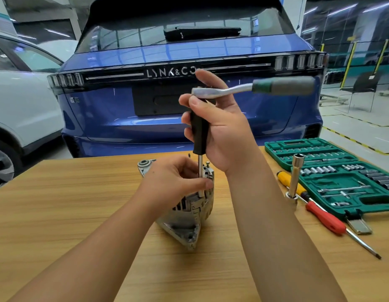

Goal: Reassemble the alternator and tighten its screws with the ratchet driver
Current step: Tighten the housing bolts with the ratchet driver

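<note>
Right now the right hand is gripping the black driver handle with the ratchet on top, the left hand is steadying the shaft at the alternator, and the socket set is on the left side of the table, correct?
Not quite. The head view shows the socket set on the right side of the table, not the left. The rest stands: the right hand grips the black driver handle with the ratchet on top, and the left hand steadies the shaft at the alternator.

On a wooden table [58,214], the left hand [176,182] steadies an alternator [184,216] and pinches the driver's shaft [200,177]. The right hand [219,127] grips its black handle [199,131], topped by a ratchet [254,87]. A green socket case [333,177] and 2 screwdrivers [319,212] lie right.
</note>
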Demonstrator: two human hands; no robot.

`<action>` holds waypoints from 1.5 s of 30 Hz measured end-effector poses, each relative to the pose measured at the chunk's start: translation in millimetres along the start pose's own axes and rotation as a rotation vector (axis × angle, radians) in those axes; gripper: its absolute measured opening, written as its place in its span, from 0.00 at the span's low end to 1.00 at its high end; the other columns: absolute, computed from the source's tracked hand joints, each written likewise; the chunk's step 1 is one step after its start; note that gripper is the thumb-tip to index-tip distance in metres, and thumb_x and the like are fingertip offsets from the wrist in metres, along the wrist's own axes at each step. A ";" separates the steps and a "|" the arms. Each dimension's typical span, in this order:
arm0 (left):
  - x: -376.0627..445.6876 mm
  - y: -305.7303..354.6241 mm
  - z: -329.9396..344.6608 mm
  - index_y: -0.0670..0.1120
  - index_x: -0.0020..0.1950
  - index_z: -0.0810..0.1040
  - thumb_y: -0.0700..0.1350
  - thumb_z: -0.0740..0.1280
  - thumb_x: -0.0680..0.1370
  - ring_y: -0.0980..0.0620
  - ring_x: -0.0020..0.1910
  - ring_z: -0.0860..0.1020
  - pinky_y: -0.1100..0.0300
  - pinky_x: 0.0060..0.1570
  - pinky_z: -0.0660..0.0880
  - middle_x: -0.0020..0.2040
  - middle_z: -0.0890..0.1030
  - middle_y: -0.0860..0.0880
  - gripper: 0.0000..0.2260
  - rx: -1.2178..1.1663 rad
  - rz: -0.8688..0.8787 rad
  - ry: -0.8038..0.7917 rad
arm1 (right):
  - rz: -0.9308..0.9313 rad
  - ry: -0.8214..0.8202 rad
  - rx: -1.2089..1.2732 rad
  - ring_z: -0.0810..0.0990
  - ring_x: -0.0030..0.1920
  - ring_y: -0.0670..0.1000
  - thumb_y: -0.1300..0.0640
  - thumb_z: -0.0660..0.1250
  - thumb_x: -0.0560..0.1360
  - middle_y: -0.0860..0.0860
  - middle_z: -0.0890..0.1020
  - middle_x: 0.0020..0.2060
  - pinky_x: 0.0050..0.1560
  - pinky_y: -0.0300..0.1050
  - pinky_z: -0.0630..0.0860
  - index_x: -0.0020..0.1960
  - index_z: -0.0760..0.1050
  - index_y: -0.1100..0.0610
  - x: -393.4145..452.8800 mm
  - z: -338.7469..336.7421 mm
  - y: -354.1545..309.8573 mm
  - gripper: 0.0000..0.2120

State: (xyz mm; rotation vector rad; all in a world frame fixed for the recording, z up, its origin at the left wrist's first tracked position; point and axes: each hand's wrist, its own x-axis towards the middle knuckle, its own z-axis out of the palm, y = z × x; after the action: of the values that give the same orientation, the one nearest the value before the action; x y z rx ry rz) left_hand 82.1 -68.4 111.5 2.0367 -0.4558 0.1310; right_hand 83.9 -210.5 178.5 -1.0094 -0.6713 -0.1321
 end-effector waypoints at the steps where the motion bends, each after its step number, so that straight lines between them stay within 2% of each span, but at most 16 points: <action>1: -0.4 0.1 1.7 0.60 0.43 0.83 0.54 0.80 0.67 0.61 0.40 0.83 0.69 0.34 0.77 0.40 0.85 0.58 0.09 0.022 -0.001 -0.001 | -0.048 -0.012 -0.066 0.76 0.38 0.50 0.65 0.64 0.80 0.51 0.81 0.44 0.36 0.43 0.74 0.61 0.76 0.46 -0.9 -0.2 1.4 0.16; 5: -1.5 3.3 4.4 0.62 0.45 0.82 0.56 0.76 0.72 0.63 0.41 0.82 0.56 0.44 0.79 0.41 0.85 0.59 0.05 0.089 -0.002 -0.024 | -0.050 -0.167 -0.103 0.73 0.39 0.52 0.60 0.65 0.75 0.53 0.78 0.44 0.35 0.47 0.69 0.64 0.76 0.49 -2.6 1.6 2.0 0.18; 9: 0.6 8.2 -0.1 0.61 0.45 0.82 0.59 0.75 0.72 0.64 0.41 0.81 0.58 0.41 0.77 0.41 0.85 0.59 0.06 0.150 -0.038 -0.080 | -0.009 -0.211 0.028 0.72 0.39 0.54 0.46 0.68 0.71 0.57 0.76 0.45 0.38 0.49 0.67 0.68 0.74 0.56 -1.5 -2.2 -1.4 0.28; 14: 0.3 6.3 1.2 0.57 0.44 0.82 0.60 0.74 0.73 0.61 0.41 0.81 0.56 0.42 0.79 0.41 0.84 0.57 0.08 0.176 -0.038 -0.068 | 0.062 -0.162 0.065 0.73 0.40 0.52 0.45 0.60 0.79 0.53 0.77 0.45 0.40 0.47 0.69 0.69 0.72 0.50 -2.4 -3.8 -3.2 0.20; 17: 0.0 6.1 3.1 0.57 0.42 0.82 0.59 0.74 0.74 0.58 0.39 0.81 0.56 0.40 0.78 0.39 0.83 0.55 0.08 0.178 -0.001 -0.059 | 0.068 0.010 0.006 0.73 0.35 0.50 0.50 0.65 0.78 0.51 0.77 0.41 0.35 0.45 0.69 0.66 0.72 0.55 -3.1 4.7 -7.0 0.19; 19: -0.7 6.8 5.6 0.57 0.40 0.81 0.60 0.73 0.73 0.60 0.35 0.79 0.58 0.35 0.75 0.36 0.82 0.56 0.08 0.187 0.008 -0.056 | 0.008 0.177 -0.188 0.70 0.31 0.48 0.52 0.72 0.76 0.51 0.74 0.34 0.30 0.42 0.68 0.58 0.75 0.59 -4.5 10.5 -5.8 0.15; 21: -0.6 6.9 7.3 0.55 0.40 0.81 0.59 0.73 0.73 0.59 0.37 0.80 0.53 0.38 0.79 0.37 0.82 0.55 0.09 0.175 0.003 -0.064 | -0.027 0.258 -0.312 0.67 0.29 0.48 0.54 0.74 0.76 0.52 0.71 0.31 0.28 0.42 0.66 0.48 0.78 0.58 -6.1 14.2 -3.8 0.09; 24: 0.1 7.8 5.5 0.53 0.43 0.82 0.59 0.74 0.72 0.56 0.41 0.82 0.48 0.47 0.82 0.40 0.84 0.53 0.10 0.147 -0.042 -0.083 | 0.101 0.140 -0.168 0.72 0.32 0.46 0.60 0.70 0.78 0.49 0.75 0.33 0.34 0.42 0.69 0.50 0.76 0.58 -7.6 11.1 -7.6 0.03; 28: 4.5 11.4 -0.4 0.58 0.45 0.82 0.56 0.79 0.70 0.59 0.42 0.84 0.54 0.48 0.79 0.42 0.86 0.56 0.09 0.076 -0.091 -0.139 | 0.172 -0.001 0.136 0.78 0.36 0.47 0.61 0.70 0.69 0.49 0.80 0.40 0.40 0.43 0.68 0.52 0.75 0.54 -7.0 -0.4 -11.5 0.13; 32: 8.6 13.4 -6.8 0.53 0.50 0.81 0.51 0.83 0.64 0.56 0.44 0.85 0.51 0.52 0.76 0.43 0.87 0.53 0.19 -0.008 -0.110 -0.118 | 0.010 -0.082 -0.007 0.78 0.38 0.49 0.65 0.65 0.78 0.51 0.82 0.42 0.37 0.45 0.71 0.60 0.76 0.47 -7.8 0.6 -7.1 0.16; 36: 6.9 10.7 -2.8 0.54 0.45 0.83 0.52 0.83 0.65 0.56 0.43 0.85 0.55 0.49 0.78 0.42 0.87 0.53 0.14 -0.018 -0.093 -0.121 | -0.068 -0.118 -0.114 0.73 0.35 0.50 0.65 0.62 0.78 0.52 0.76 0.41 0.33 0.45 0.70 0.61 0.75 0.49 -8.5 0.3 -4.6 0.17; 38: 5.6 9.8 1.1 0.58 0.44 0.83 0.54 0.80 0.69 0.58 0.43 0.85 0.56 0.48 0.78 0.42 0.86 0.55 0.09 0.006 -0.075 -0.117 | -0.038 -0.156 -0.060 0.72 0.36 0.52 0.62 0.62 0.75 0.55 0.75 0.42 0.34 0.48 0.67 0.65 0.73 0.54 -7.9 0.0 -5.6 0.19; 41: 4.8 9.9 4.3 0.60 0.44 0.82 0.57 0.77 0.72 0.57 0.44 0.84 0.54 0.50 0.80 0.42 0.86 0.56 0.05 0.060 -0.051 -0.124 | 0.040 -0.188 0.025 0.71 0.36 0.55 0.44 0.78 0.61 0.57 0.75 0.42 0.37 0.48 0.65 0.66 0.73 0.55 -6.1 0.2 -9.9 0.37; 42: 4.4 10.1 4.6 0.60 0.45 0.82 0.57 0.76 0.73 0.57 0.44 0.84 0.54 0.49 0.80 0.42 0.86 0.56 0.05 0.069 -0.048 -0.126 | 0.052 -0.179 0.033 0.71 0.36 0.55 0.41 0.78 0.60 0.57 0.75 0.42 0.37 0.48 0.66 0.66 0.73 0.55 -5.8 -1.3 -9.9 0.39; 43: 4.1 9.9 4.6 0.60 0.45 0.82 0.58 0.75 0.74 0.57 0.44 0.84 0.56 0.48 0.79 0.43 0.86 0.56 0.05 0.081 -0.045 -0.123 | 0.041 -0.169 0.033 0.71 0.36 0.55 0.41 0.75 0.66 0.57 0.76 0.42 0.37 0.48 0.66 0.68 0.72 0.56 -5.7 -3.0 -8.9 0.36; 45: 3.9 9.2 4.9 0.58 0.46 0.82 0.59 0.74 0.74 0.57 0.44 0.83 0.59 0.44 0.78 0.43 0.86 0.56 0.07 0.108 -0.042 -0.112 | 0.018 -0.159 0.036 0.72 0.38 0.53 0.44 0.60 0.78 0.55 0.77 0.43 0.38 0.48 0.68 0.72 0.69 0.56 -6.8 -4.2 -6.8 0.27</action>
State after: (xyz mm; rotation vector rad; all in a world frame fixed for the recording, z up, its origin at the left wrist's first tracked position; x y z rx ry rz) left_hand 81.8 -77.5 117.8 2.1658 -0.4837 0.0165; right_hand 77.6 -218.9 178.1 -0.9977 -0.8070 -0.0240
